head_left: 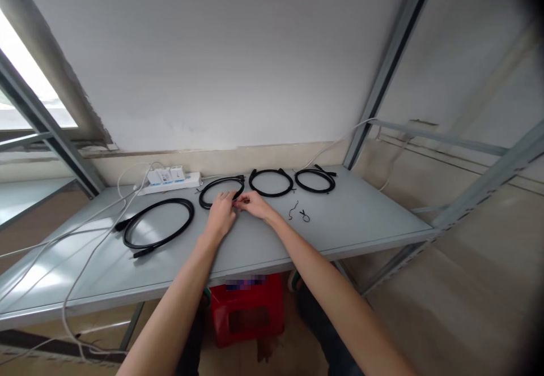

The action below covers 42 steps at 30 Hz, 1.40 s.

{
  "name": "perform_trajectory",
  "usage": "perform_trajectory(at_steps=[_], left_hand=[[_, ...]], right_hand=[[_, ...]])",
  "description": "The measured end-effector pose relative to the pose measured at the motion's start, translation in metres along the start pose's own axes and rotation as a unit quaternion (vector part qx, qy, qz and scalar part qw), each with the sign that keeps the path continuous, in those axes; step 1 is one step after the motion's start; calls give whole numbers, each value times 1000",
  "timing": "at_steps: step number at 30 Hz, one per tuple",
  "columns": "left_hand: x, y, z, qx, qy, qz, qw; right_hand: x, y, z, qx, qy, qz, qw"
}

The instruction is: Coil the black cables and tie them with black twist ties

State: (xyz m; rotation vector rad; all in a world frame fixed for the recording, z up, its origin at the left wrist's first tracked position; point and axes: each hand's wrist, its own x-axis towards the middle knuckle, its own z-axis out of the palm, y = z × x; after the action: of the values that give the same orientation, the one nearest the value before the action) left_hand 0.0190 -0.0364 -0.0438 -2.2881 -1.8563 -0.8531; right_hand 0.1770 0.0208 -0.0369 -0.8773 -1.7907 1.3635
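A coiled black cable [203, 190] with a plug end lies toward the back of the grey shelf. My left hand [222, 210] is closed on its near right side, covering part of the coil. Right beside it, my right hand [251, 203] pinches with thumb and fingers at the same spot; whatever is between those fingertips is too small to make out. Two more coiled black cables, a middle one [255, 190] and a right one [301, 185], lie to the right. Nearer on the left is a larger black coil [190, 223]. A thin black twist tie [293, 210] and a looped tie [306, 218] lie right of my hands.
A white power strip [193, 180] with white adapters stands at the back left. White cords [91, 257] trail over the shelf's left side and front edge. Metal uprights [385, 62] flank the grey shelf [361, 212]. Below the front edge stands a red plastic stool [221, 330].
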Motion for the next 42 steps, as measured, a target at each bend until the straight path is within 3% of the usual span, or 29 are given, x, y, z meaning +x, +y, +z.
perform_trajectory(at_steps=[4, 7, 12, 16, 18, 21, 28, 35, 42], left_hand=[[-3, 2, -4, 14, -13, -25, 999], [-5, 4, -7, 20, -25, -42, 999], [-5, 6, -7, 18, -35, -56, 998], [-5, 6, -7, 31, -38, -68, 996], [-4, 6, -6, 33, -36, -71, 996], [-4, 4, -5, 22, -23, -65, 997], [-2, -1, -3, -54, -3, -4, 999], [-1, -4, -3, -79, 15, 2, 997], [-4, 1, -6, -27, 10, -60, 998]], right_hand=[[-3, -2, -2, -33, -7, -15, 999], [-6, -3, -2, -113, 6, -52, 992], [-10, -2, -1, -294, 39, -122, 947], [-13, -2, -1, -367, 63, -162, 914], [-13, -1, -2, -357, 66, -161, 918], [-11, 0, -3, -292, 42, -132, 946], [-3, 3, -2, -153, 23, -79, 985], [-2, 1, -3, -75, 43, -67, 994], [-4, 0, -1, -140, 85, -86, 983]])
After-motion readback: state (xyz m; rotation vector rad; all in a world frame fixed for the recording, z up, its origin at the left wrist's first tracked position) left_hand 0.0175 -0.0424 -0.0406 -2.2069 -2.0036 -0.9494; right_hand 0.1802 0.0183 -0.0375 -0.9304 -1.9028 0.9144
